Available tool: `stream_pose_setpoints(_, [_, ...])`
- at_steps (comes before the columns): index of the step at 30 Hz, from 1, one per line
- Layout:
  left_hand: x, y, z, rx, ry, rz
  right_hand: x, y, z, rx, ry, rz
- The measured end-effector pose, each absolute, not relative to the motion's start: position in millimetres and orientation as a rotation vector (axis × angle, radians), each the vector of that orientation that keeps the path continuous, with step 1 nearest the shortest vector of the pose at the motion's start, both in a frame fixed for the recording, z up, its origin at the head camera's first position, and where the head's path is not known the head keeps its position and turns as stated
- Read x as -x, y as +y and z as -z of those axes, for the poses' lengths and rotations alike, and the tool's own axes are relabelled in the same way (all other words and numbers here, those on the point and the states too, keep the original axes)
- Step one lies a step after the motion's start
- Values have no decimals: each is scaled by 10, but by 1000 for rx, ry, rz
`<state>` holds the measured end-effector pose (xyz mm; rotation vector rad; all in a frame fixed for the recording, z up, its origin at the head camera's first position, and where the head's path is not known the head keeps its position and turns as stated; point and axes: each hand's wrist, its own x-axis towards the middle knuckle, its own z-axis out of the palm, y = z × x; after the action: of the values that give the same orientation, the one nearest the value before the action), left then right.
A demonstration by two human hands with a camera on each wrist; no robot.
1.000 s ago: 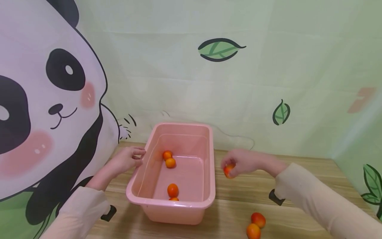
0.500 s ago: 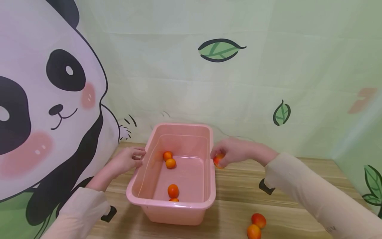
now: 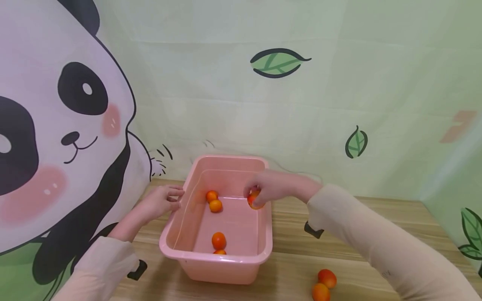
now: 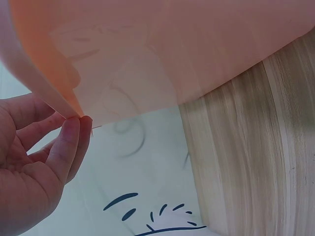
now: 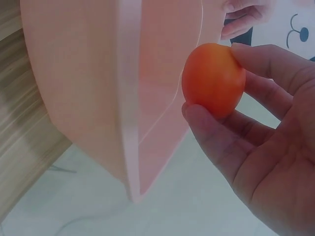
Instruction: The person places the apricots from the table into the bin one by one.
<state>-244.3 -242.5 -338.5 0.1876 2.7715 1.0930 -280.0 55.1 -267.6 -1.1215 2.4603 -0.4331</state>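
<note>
In the head view a pink plastic basin point(image 3: 211, 257) stands on the wooden table. My right hand point(image 3: 276, 186) is over its right side, pinching an orange-red tomato point(image 5: 211, 78) between thumb and fingers. At the left rim, my left hand point(image 3: 163, 200) grips the basin's edge; in the left wrist view its thumb and fingers point(image 4: 71, 137) pinch the rim. Inside the basin, two tomatoes point(image 3: 215, 205) touch at the back left. Another tomato point(image 3: 219, 241) lies nearer the front, with one more partly hidden behind the front rim.
On the table point(image 3: 361, 234) at the front right, a red tomato point(image 3: 326, 278) and an orange tomato point(image 3: 321, 292) lie touching. Behind the table hangs a pale green cloth point(image 3: 308, 108) with a printed panda and leaves.
My right hand has carried the tomato leftward, from beside the basin across its right rim to above the inside. My left hand has kept its hold on the rim.
</note>
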Motion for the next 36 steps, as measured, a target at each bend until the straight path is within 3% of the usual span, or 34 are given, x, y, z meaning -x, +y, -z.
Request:
stream_pose_setpoints(25, [2437,-2428,3374,-198,2759,-1104,2962,-75,2894,977,2416,592])
stream_pose_setpoints(36, [2427,-2426,3373,-185,2751,-1124,3052,-262,3045,1057,2355,667])
